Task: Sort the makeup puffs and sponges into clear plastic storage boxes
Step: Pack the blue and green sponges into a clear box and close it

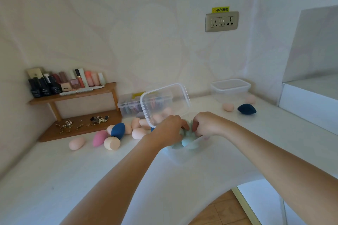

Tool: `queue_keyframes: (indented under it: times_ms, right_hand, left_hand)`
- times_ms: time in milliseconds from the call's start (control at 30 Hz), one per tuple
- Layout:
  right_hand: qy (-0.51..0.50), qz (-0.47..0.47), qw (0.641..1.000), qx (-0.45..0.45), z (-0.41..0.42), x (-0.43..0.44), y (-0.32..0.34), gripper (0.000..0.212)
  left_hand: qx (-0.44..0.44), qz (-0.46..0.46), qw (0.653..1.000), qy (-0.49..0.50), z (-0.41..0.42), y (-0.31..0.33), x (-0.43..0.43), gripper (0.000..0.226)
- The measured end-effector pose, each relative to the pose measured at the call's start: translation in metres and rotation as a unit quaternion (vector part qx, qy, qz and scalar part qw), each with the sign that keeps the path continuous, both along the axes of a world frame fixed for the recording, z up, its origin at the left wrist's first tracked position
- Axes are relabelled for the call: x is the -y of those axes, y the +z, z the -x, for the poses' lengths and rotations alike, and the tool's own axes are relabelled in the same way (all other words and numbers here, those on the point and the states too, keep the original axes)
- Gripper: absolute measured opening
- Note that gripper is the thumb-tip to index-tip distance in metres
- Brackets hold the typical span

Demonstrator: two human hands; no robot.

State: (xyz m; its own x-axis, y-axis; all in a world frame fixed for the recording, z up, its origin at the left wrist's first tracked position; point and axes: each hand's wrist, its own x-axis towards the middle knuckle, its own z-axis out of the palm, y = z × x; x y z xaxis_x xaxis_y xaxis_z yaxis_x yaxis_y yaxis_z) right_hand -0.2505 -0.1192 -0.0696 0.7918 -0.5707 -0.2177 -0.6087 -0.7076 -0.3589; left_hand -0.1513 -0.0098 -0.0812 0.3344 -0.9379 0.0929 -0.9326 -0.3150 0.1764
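A low clear plastic box [180, 153] stands on the white table, holding several mint-green sponges [189, 143]. My left hand [169, 130] and my right hand [207, 124] meet over it, fingers curled down onto the mint sponges. A clear lid [165, 103] stands tilted upright just behind my left hand, which seems to grip its lower edge. Loose sponges lie to the left: a pink one [76, 143], a magenta one [99, 138], a beige one [112, 143], a navy one [118, 130] and several peach ones [139, 133].
At the right lie a peach sponge [228, 107] and a navy sponge [247, 109]. A closed clear box [230, 86] stands by the wall. Another clear box [128, 106] holds coloured puffs. A wooden shelf [73, 95] carries cosmetics bottles, with jewellery below. A white cabinet [309, 104] borders the right.
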Motion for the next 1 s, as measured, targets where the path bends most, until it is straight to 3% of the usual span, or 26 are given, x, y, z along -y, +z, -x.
queue_keyframes:
  times_ms: [100, 267, 433, 600, 733, 833, 1000]
  right_hand:
    - [0.023, -0.009, 0.999, -0.031, 0.0, 0.0, 0.005, 0.017]
    - [0.045, -0.05, 0.996, -0.05, -0.003, -0.002, 0.005, 0.05]
    - [0.08, -0.046, 0.993, -0.069, -0.008, -0.006, 0.009, 0.029]
    - [0.107, -0.069, 0.99, -0.063, -0.012, -0.009, 0.007, 0.042]
    - [0.096, -0.055, 0.994, -0.017, -0.014, -0.009, 0.001, 0.043]
    - [0.132, -0.14, 0.981, 0.012, -0.013, -0.008, 0.0, 0.021]
    - [0.157, -0.263, 0.95, 0.063, -0.015, -0.012, -0.001, 0.027]
  left_hand:
    - [0.041, -0.001, 0.999, 0.013, 0.002, 0.0, 0.003, 0.034]
    - [-0.006, 0.005, 0.999, 0.052, -0.001, 0.002, 0.002, 0.032]
    - [-0.022, -0.005, 0.998, 0.055, -0.001, 0.002, 0.004, 0.032]
    - [-0.029, -0.028, 0.999, 0.029, -0.006, 0.011, -0.002, 0.031]
    - [-0.103, 0.007, 0.994, 0.026, -0.016, 0.013, -0.012, 0.026]
    - [-0.117, 0.012, 0.993, 0.019, -0.019, 0.011, -0.02, 0.03]
    - [-0.109, 0.009, 0.993, 0.051, -0.025, 0.001, -0.028, 0.027]
